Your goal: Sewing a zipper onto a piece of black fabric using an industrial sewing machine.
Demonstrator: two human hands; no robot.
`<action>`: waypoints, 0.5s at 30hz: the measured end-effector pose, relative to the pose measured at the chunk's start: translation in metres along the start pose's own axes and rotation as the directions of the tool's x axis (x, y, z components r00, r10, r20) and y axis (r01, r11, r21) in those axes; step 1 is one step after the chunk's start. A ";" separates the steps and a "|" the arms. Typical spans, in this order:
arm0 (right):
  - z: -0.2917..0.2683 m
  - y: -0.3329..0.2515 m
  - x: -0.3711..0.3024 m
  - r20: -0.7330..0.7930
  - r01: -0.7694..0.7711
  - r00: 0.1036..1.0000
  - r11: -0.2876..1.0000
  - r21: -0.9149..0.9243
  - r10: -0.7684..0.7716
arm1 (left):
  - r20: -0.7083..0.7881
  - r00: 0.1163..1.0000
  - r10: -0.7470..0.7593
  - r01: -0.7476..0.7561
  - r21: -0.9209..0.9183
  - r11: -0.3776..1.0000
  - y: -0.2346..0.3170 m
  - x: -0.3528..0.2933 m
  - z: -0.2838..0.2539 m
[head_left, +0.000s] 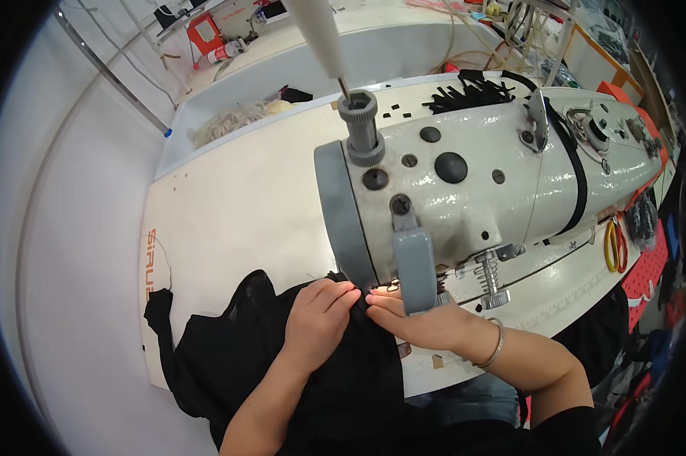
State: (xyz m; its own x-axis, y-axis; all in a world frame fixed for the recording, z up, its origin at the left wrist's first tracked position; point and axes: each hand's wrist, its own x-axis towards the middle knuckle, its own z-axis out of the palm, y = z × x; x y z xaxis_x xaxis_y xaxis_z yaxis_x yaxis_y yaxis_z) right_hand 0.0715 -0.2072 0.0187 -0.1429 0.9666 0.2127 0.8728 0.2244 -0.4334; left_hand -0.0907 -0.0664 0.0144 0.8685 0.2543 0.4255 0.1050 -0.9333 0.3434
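Note:
A large off-white sewing machine [464,175] with a grey end cover reaches across the table from the right. Black fabric [244,334] spreads over the near left part of the table and runs up beneath the machine's head. My left hand [320,319] pinches the fabric close to the grey cover, fingertips together. Just to its right, my right hand [415,319] presses its fingers on the same fabric, partly behind a grey lever [415,270]. A bangle [495,342] circles my right wrist. The needle area is hidden under the machine head.
Scissors with yellow and red handles [615,245] lie at the right, beside a red perforated mat [651,266]. Black fringed strips [472,93] rest behind the machine. A trough beyond the table holds pale scraps [233,125]. A white wall [77,228] borders the left side.

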 end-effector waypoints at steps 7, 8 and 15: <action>0.007 -0.005 -0.005 -0.092 0.002 0.996 0.999 -0.046 -0.007 | 0.031 1.000 0.000 0.000 0.005 1.000 0.003 0.002 -0.003; 0.004 -0.006 -0.005 -0.057 0.032 0.998 0.996 -0.087 -0.037 | 0.030 0.999 0.012 -0.013 0.021 1.000 0.004 0.003 -0.003; 0.002 -0.008 -0.009 -0.228 0.095 0.961 0.961 -0.258 -0.157 | 0.035 0.999 0.040 -0.043 0.069 0.997 0.005 0.003 -0.003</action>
State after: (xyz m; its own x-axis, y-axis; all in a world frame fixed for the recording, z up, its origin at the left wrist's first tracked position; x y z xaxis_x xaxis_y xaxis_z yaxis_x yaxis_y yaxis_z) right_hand 0.0648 -0.2170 0.0190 -0.1675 0.8654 0.4723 0.9460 0.2760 -0.1702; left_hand -0.0888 -0.0696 0.0202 0.8884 0.2074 0.4095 0.1011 -0.9586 0.2662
